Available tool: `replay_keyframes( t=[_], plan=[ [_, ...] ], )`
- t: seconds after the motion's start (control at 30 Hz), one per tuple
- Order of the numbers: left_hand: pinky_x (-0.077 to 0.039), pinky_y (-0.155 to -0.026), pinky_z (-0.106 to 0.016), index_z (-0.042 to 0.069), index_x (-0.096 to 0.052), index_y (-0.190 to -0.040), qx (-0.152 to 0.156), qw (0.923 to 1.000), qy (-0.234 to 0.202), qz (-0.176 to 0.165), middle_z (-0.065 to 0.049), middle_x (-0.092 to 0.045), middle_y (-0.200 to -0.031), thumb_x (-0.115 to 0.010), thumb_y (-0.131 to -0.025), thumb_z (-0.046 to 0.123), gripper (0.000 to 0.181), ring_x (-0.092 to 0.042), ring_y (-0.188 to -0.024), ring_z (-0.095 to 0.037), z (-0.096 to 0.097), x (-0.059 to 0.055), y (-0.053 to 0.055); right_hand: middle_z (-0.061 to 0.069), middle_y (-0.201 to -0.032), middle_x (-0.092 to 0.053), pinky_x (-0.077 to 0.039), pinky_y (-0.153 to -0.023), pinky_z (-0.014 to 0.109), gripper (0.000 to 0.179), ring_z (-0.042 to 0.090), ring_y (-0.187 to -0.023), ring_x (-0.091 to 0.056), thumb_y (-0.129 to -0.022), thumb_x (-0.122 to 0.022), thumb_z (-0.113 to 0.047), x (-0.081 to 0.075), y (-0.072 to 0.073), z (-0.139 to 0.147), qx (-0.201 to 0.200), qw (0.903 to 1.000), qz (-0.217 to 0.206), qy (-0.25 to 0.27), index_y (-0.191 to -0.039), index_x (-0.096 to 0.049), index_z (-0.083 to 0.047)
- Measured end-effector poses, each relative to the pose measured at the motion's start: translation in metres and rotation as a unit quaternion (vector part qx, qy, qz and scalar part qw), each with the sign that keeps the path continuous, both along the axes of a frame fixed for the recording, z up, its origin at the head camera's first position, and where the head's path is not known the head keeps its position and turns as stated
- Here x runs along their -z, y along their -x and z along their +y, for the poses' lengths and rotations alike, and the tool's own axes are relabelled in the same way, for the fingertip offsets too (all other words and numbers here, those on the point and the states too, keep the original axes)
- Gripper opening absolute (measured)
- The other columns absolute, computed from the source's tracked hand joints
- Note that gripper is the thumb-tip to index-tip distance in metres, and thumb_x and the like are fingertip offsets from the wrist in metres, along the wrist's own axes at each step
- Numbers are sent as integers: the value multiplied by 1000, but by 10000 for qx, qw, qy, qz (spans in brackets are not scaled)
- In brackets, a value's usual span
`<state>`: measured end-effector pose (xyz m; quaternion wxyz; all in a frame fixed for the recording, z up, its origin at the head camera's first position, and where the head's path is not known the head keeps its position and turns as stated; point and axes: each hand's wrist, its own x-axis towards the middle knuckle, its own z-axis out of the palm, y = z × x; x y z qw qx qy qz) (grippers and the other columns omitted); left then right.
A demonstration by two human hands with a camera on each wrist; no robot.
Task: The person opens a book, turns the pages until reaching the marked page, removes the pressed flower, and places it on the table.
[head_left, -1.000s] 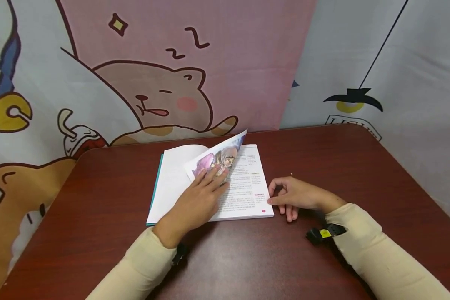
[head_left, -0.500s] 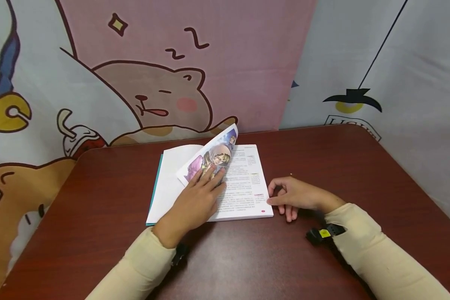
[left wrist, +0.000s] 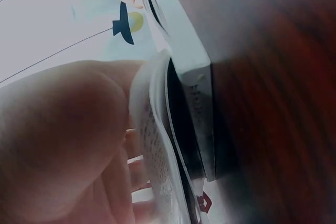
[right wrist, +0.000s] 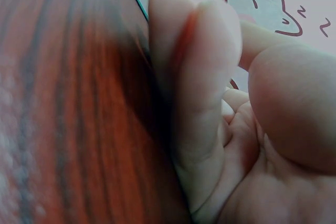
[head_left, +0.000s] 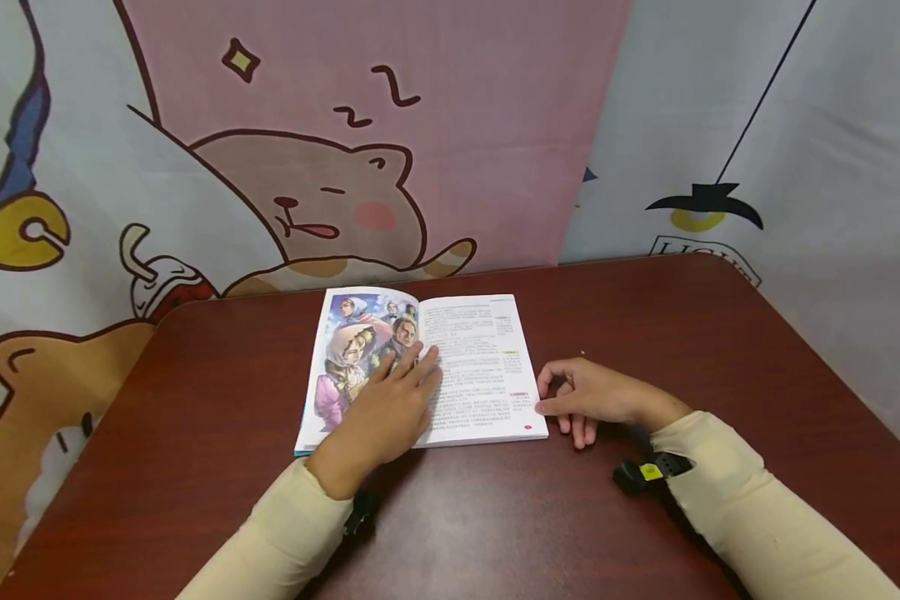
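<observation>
Pages [head_left: 476, 379] might spring up if the left hand [head_left: 390, 408], fingers spread, lifts; right hand [head_left: 592, 395]: thumb and forefinger apart.

Red-brown table [head_left: 660, 317]; behind it, printed backdrop [head_left: 495, 125] with cartoon bear [head_left: 315, 196], hanging lamp [head_left: 708, 200], yellow bell [head_left: 3, 237].

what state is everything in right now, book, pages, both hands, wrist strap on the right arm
book: open, lying on the table
left page: illustrated side up, bowed near the fold
right page: text side up
left hand: over the left page, fingers extended
right hand: fingers bent at the book's right edge; pinch unclear
wrist strap: worn
</observation>
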<state>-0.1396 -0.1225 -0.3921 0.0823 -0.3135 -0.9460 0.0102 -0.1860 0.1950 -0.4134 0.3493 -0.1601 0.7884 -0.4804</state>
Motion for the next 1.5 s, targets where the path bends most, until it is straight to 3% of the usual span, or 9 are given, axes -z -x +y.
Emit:
replay_keyframes(
  t=[0.27,0.5,0.77,0.9,1.07,1.2,1.33,1.5],
  plan=[
    [-37,-112,-58,6,-56,-140,-154,9994,34,-312,-14,-53,-148,-61,-97,20,46,-48,-140,-35,2,0,-1,9,-64,-63,-52,-41,29,31,18,-44,-65,-94,-70,-21,1,0,1,7,10000,13,37,-108,-51,0],
    [-39,-112,-56,5,-52,-143,-279,9960,-127,-841,-17,-52,-148,-58,-99,19,47,-45,-140,-41,3,0,0,9,-64,-63,-52,-41,30,32,18,-45,-65,-94,-70,-22,4,-1,2,-11,10000,31,70,-108,-52,0],
    [-36,-115,-56,3,-48,-146,-315,9933,-195,-1095,-20,-47,-152,-55,-100,18,49,-40,-143,-44,4,-1,0,9,-63,-63,-52,-41,30,34,18,-44,-65,-93,-71,-22,2,-1,2,18,10000,13,76,-108,-51,0],
    [-34,-114,-62,7,-45,-149,-513,9900,-175,-1301,-17,-44,-155,-53,-101,21,51,-36,-146,-41,4,-2,-1,9,-63,-63,-52,-41,30,34,18,-44,-65,-93,-71,-22,3,0,2,14,10000,-15,92,-108,-51,1],
    [-29,-113,-68,21,-41,-154,-761,9845,-155,-1570,-12,-39,-159,-50,-104,34,53,-31,-149,-40,5,-2,-1,9,-64,-63,-52,-41,30,33,18,-44,-65,-93,-71,-22,3,0,1,10,10000,-20,79,-108,-51,1],
    [-27,-113,-70,25,-37,-156,-825,9819,-53,-1707,-11,-34,-162,-49,-100,53,64,-27,-151,-40,7,-2,-1,9,-64,-63,-52,-41,30,33,18,-44,-65,-94,-71,-22,2,0,1,4,10000,-1,76,-108,-51,1],
    [-26,-111,-72,26,-35,-156,-755,9819,-69,-1734,-5,-32,-164,-53,-92,67,78,-26,-151,-40,8,-2,-2,9,-64,-63,-52,-41,30,33,17,-44,-65,-94,-71,-22,2,0,1,5,10000,-21,64,-108,-51,1],
    [-25,-110,-74,27,-35,-157,-530,9826,-165,-1773,2,-31,-164,-58,-85,74,89,-30,-151,-30,7,-1,-2,9,-63,-63,-52,-41,30,33,18,-44,-65,-93,-71,-22,3,0,2,18,10000,-14,65,-108,-51,1]
  ],
)
